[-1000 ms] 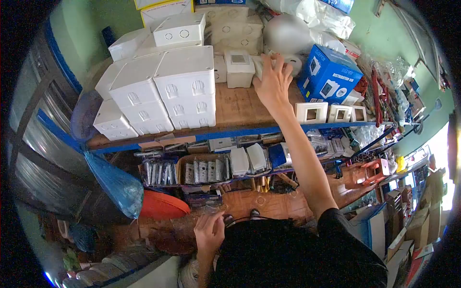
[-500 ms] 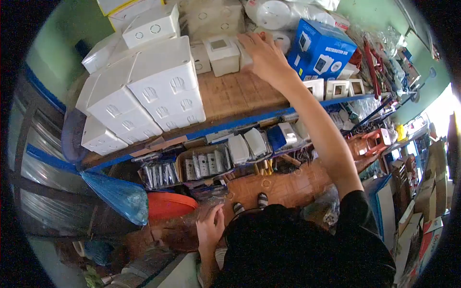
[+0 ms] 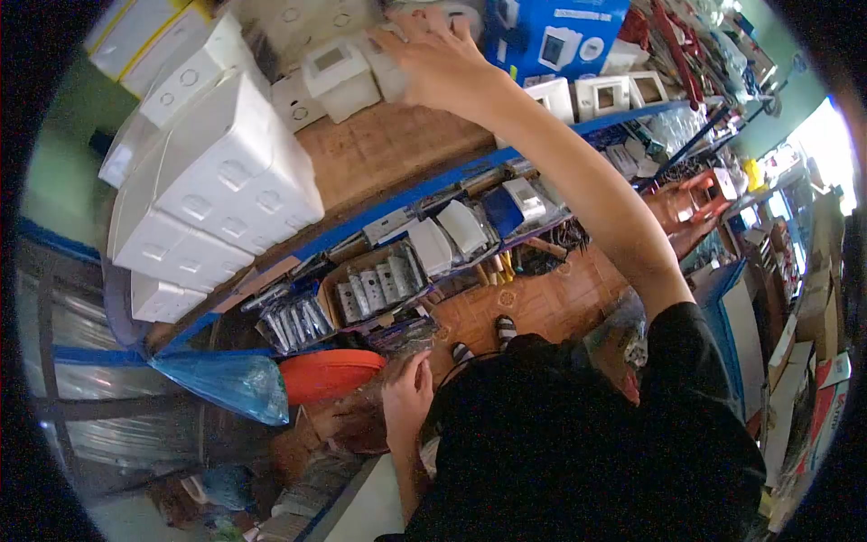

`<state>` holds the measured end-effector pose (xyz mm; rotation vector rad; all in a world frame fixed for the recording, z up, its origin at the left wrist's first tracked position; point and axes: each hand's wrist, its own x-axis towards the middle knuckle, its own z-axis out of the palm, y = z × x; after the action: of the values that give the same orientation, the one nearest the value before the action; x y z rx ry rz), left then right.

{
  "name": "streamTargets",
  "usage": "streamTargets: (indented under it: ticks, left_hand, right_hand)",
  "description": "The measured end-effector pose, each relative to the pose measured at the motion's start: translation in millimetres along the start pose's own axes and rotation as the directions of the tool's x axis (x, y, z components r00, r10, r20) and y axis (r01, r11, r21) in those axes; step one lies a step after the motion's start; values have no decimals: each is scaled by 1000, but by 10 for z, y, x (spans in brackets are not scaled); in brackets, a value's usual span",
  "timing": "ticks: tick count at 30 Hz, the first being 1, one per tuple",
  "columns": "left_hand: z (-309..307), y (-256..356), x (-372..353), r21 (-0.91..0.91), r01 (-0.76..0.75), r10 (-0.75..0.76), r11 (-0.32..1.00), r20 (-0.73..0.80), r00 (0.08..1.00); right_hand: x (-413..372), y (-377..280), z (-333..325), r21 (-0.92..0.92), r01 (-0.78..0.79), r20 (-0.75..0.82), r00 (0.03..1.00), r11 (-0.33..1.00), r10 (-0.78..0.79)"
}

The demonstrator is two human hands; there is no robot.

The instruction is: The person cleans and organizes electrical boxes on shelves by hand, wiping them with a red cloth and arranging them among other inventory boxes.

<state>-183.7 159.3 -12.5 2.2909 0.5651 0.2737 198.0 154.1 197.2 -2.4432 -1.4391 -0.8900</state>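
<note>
My right hand [image 3: 442, 65] reaches over the wooden shelf, its fingers spread on a small white box [image 3: 390, 78]. The fingers partly cover that box. Beside it stands another white box [image 3: 341, 83] with a square window in its top. Low in front of my body, my left hand [image 3: 408, 397] hangs with loosely bent fingers, and nothing shows in it. A blue distribution box carton [image 3: 551, 41] stands to the right of my right hand.
Large white junction boxes [image 3: 212, 194] are stacked at the shelf's left. White frames [image 3: 602, 94] line its right edge. Packed switch plates [image 3: 375, 287] sit on the lower shelf. A red basin [image 3: 332, 374] and a blue plastic bag [image 3: 230, 384] are below.
The view has turned and shifted, so the shelf and its boxes appear farther up and left. My right hand stays at the same small white boxes. My left hand remains low.
</note>
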Motion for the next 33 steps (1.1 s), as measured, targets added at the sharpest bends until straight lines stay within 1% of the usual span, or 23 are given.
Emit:
streamTargets:
  ticks: [2, 4, 5, 6, 7, 8, 10, 12, 14, 16, 17, 18, 20, 21, 22, 23, 25, 26, 27, 28, 29, 31, 33]
  left_hand:
    - [162, -13, 184, 26, -34, 33, 999, 34, 999]
    - [457, -117, 386, 66, -87, 86, 994, 21, 996]
    - [625, -210, 516, 86, -115, 114, 990, 16, 993]
    - [824, -336, 685, 148, -147, 153, 978, -29, 988]
    - [1066, -471, 862, 205, -171, 189, 964, -72, 979]
    - [1281, -571, 1036, 262, -193, 228, 946, -111, 967]
    - [1607, -649, 1526, 325, -124, 173, 938, -128, 977]
    - [1797, -623, 1882, 334, -58, 101, 941, -113, 988]
    - [1876, -628, 2069, 306, 17, 1, 952, -59, 998]
    - [1983, -763, 2202, 286, 35, -24, 958, -42, 999]
    - [2023, -860, 2242, 279, 48, -39, 959, -37, 999]
    - [2088, -960, 2262, 271, 72, -54, 960, -74, 996]
    - [2094, -1085, 2175, 147, 53, -25, 988, -189, 982]
    - [2092, -1095, 2184, 85, 25, -3, 996, -243, 970]
    - [1893, -665, 2204, 65, 209, -189, 976, -238, 953]
    - [1952, -953, 2246, -145, 205, -229, 968, -177, 957]
    - [2106, -1775, 2253, -540, 211, -275, 815, -40, 961]
    - [1936, -1289, 2030, -561, 251, -431, 788, -213, 877]
    - [1875, -1378, 1849, -811, 279, -524, 515, -40, 851]
    - [1807, -1507, 1610, -946, 277, -543, 169, 145, 827]
    - [1722, -1480, 1304, -893, 268, -453, 362, 82, 888]
    - [1457, -1137, 692, -893, 285, -363, 348, 152, 919]
    - [1137, -612, 367, -957, 276, -390, 88, 221, 894]
  right_hand:
    - [-236, -8, -266, 27, 86, -311, 948, 996, -74]
    - [-617, -167, -910, 306, -37, -37, 998, 951, 51]
    - [-855, -144, -1048, 528, -66, 155, 988, 846, -20]
    - [-1098, -132, -1210, 641, -139, 356, 925, 754, -132]
    - [-1315, -86, -1191, 747, -87, 408, 843, 659, -351]
    - [-1588, -72, -1047, 798, -128, 478, 730, 589, -489]
    - [-2083, -36, -541, 876, -225, 460, 660, 428, -594]
    - [-2843, -19, 375, 785, -257, 527, 755, 564, -390]
    - [-3420, 26, 1469, 548, -372, 748, 619, 749, -239]
    - [-3700, 37, 1891, 617, -519, 608, 791, 592, 60]
    - [-3772, 22, 2070, 666, -563, 530, 819, 490, 222]
    - [-3808, 4, 2290, 673, -566, 505, 822, 476, 264]
    - [-3794, -26, 2620, 685, -579, 453, 814, 443, 363]
    - [-3667, -33, 2635, 632, -630, 502, 777, 451, 380]
    - [-3506, -75, 2598, 572, -682, 550, 731, 456, 404]
    - [-3371, -95, 2570, 505, -731, 594, 680, 459, 429]
    - [-3379, -130, 2969, 538, -737, 579, 676, 410, 455]
    - [-3403, -157, 3207, 549, -743, 587, 668, 381, 456]
    - [-3379, -182, 3372, 565, -744, 593, 667, 356, 451]
    - [-3362, -190, 3442, 539, -746, 587, 666, 391, 460]
    - [-3318, -209, 3386, 516, -756, 572, 654, 403, 495]
    - [-3251, -213, 3340, 424, -781, 625, 619, 459, 475]
    - [-3222, -116, 3470, 420, -820, 773, 548, 390, 319]
